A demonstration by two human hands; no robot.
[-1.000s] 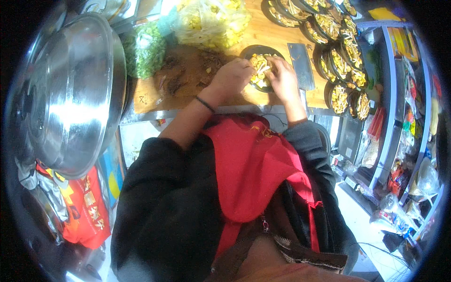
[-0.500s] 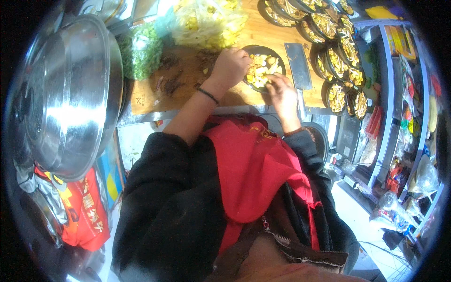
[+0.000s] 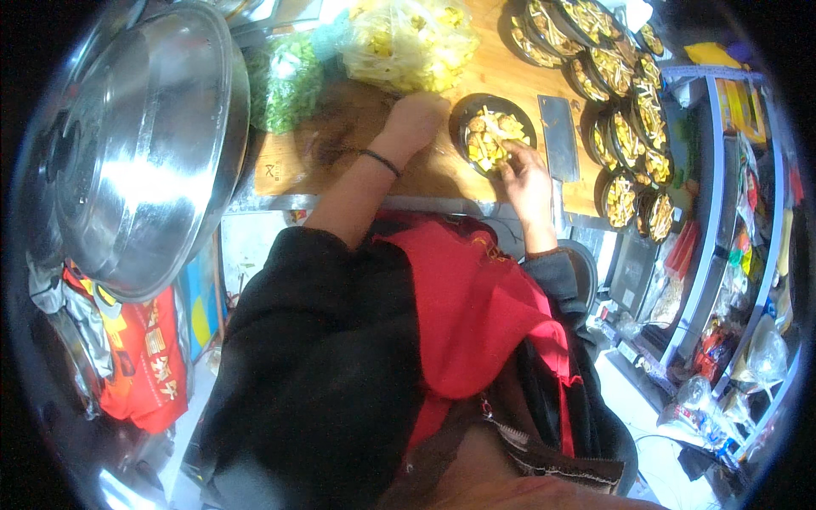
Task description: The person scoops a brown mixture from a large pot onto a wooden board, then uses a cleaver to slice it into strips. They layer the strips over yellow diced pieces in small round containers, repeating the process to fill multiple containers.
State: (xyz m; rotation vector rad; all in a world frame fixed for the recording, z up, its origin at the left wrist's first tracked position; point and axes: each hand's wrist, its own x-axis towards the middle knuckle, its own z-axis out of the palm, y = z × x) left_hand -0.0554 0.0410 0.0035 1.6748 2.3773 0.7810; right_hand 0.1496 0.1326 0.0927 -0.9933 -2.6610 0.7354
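Note:
A round black bowl [image 3: 460,113] stands on the wooden board, holding food [image 3: 491,140]: yellow pieces, brownish round lumps and pale strips. At its near right edge is my right hand [image 3: 530,183], fingers bent over the rim and touching the food, with a gap between thumb and fingers. My left hand [image 3: 416,121] is over the board just left of the bowl, apart from it. Its fingers are blurred and turned away, so what they hold, if anything, cannot be seen. A cleaver [image 3: 558,140] lies right of the bowl.
Several filled black bowls [image 3: 625,132] crowd the right of the wooden board [image 3: 289,174]. Clear bags of yellow pieces [image 3: 412,42] and green chopped vegetables [image 3: 287,81] stand at the back. A large metal lidded pan [image 3: 153,153] is on the left. Shelves [image 3: 714,204] rise at right.
My left hand has drawn back leftward from the bowl. My right hand remains at its near right edge. Brownish lumps and pale strips now show more on top. The whole view has shifted slightly.

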